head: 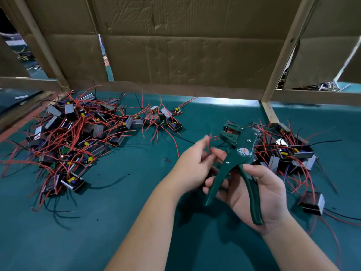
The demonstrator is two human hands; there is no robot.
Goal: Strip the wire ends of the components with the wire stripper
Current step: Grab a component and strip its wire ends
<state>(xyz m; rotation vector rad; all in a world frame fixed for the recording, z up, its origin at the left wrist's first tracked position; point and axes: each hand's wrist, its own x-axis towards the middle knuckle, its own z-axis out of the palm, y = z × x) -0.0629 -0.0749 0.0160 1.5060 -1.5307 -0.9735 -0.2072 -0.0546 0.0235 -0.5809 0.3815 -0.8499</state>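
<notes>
Right hand [259, 192] has the dark green metal-and-plastic wire stripper [240, 153] held up over the teal table mat [136, 212]. One handle lies across the palm with the thumb over it, and the fingers curl round the other from behind. The two handles stand well apart, and the toothed head points up and away.

Just left of that head, the left hand [195, 161] pinches a thin red wire [210, 138] between thumb and fingertips. The hand is blurred, so I cannot tell whether the wire reaches the head.

Out left on the mat lies a big heap of small black boxed components [78, 137] with tangled red and black leads. A second heap [289, 153] sits right behind the stripper, and one lone black box [312, 203] lies near the right wrist.

Behind it all is a brown cardboard wall [185, 45] on a pale wooden frame [283, 55].
</notes>
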